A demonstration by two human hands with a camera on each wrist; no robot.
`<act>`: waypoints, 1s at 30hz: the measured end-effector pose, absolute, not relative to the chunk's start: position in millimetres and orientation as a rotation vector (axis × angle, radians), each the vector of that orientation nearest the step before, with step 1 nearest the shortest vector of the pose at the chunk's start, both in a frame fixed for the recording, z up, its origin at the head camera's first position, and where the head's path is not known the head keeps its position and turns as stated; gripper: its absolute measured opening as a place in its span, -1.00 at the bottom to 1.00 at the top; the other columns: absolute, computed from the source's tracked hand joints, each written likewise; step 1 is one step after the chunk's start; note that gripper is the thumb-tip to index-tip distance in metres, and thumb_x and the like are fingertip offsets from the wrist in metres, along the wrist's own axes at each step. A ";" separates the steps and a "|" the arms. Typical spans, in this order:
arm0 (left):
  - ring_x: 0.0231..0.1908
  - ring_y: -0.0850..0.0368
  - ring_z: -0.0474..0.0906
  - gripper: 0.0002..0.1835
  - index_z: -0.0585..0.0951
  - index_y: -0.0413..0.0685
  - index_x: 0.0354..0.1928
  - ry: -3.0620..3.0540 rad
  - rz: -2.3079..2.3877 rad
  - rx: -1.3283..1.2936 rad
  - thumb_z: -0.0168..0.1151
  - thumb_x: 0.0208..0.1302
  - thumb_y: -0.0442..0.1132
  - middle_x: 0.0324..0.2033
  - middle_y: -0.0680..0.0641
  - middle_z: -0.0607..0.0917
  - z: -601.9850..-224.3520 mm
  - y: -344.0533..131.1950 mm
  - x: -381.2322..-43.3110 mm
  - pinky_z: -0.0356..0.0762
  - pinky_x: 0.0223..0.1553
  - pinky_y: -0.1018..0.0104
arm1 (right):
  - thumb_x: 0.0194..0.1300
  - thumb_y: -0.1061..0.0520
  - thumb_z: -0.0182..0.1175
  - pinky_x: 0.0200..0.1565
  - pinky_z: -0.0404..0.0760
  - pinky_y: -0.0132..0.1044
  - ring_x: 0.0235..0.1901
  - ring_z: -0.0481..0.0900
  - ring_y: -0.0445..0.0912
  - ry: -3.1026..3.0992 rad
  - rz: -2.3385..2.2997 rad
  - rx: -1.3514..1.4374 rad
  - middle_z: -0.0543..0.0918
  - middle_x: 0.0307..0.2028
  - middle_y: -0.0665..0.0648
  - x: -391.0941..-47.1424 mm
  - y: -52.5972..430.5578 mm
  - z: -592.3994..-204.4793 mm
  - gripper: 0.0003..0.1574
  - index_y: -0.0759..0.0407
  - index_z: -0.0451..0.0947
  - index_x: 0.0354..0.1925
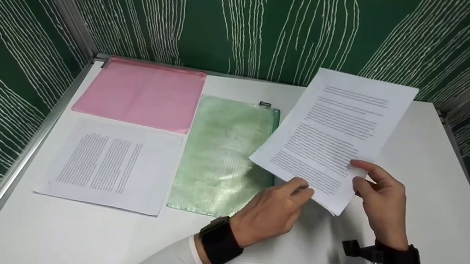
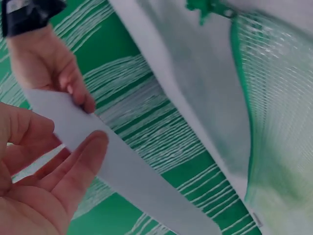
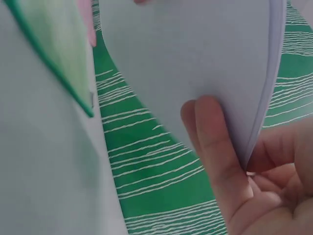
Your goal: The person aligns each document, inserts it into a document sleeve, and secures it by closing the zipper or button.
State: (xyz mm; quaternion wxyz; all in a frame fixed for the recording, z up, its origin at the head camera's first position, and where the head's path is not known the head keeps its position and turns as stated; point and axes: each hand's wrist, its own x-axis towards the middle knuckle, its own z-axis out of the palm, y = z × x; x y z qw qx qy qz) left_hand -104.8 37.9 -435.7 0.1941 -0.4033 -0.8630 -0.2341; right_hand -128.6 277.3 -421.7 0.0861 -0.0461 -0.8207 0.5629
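Note:
A thin stack of printed paper sheets (image 1: 338, 124) is held up tilted above the table, text side facing the head camera. My left hand (image 1: 270, 212) pinches its lower edge. My right hand (image 1: 384, 205) grips the lower right edge, thumb and fingers on opposite faces. In the right wrist view several layers show along the edge of the sheets (image 3: 190, 58), with two fingers (image 3: 212, 132) against one face. Beneath the stack's left corner lies a green translucent zip folder (image 1: 223, 149), partly covered by it and by my left hand.
On the white table (image 1: 427, 216), a pink zip folder (image 1: 142, 95) lies at the back left. Another printed paper stack (image 1: 149, 175) rests in front of it, left of the green folder. Green walls (image 1: 202, 10) with white lines enclose the back and sides.

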 end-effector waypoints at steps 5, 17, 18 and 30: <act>-0.42 0.26 0.40 -0.88 0.66 -0.21 -0.16 -2.511 -0.878 -1.019 0.12 0.47 -0.42 -0.27 -0.05 0.59 -423.7 5.9 -110.4 0.36 -0.41 0.59 | 0.32 0.44 0.09 -0.44 0.43 -0.44 -0.39 0.62 -0.19 -2.453 1.692 0.004 0.69 -0.06 -0.02 -129.8 268.9 -413.5 -0.52 0.23 0.68 0.13; -0.12 -0.08 0.64 -0.63 0.52 -0.35 0.22 -2.567 -1.381 -0.302 0.10 0.56 -0.22 -0.06 -0.27 0.67 -414.5 -70.7 -147.9 0.58 -0.10 0.11 | 0.37 0.51 0.12 -0.25 0.63 -0.37 -0.24 0.74 -0.05 -2.424 1.862 0.373 0.74 0.00 0.12 -128.6 251.2 -409.6 -0.66 0.36 0.69 0.02; -0.23 -0.02 0.63 -0.66 0.53 -0.34 0.20 -2.537 -1.482 -0.311 0.08 0.57 -0.23 -0.14 -0.26 0.69 -415.0 -73.8 -149.5 0.56 -0.19 0.17 | 0.37 0.52 0.12 -0.23 0.64 -0.37 -0.23 0.74 -0.04 -2.414 1.882 0.397 0.75 -0.01 0.15 -128.6 250.9 -409.4 -0.66 0.38 0.69 0.02; -0.63 0.28 0.39 -0.82 0.64 -0.43 -0.06 -2.102 -1.759 -0.390 0.15 0.50 -0.40 -0.40 -0.24 0.76 -410.1 -77.7 -148.9 0.19 -0.60 0.45 | 0.31 0.56 0.20 -0.21 0.68 -0.33 -0.22 0.74 -0.02 -2.237 2.020 0.541 0.75 -0.07 0.27 -127.6 250.2 -405.7 -0.52 0.41 0.58 0.18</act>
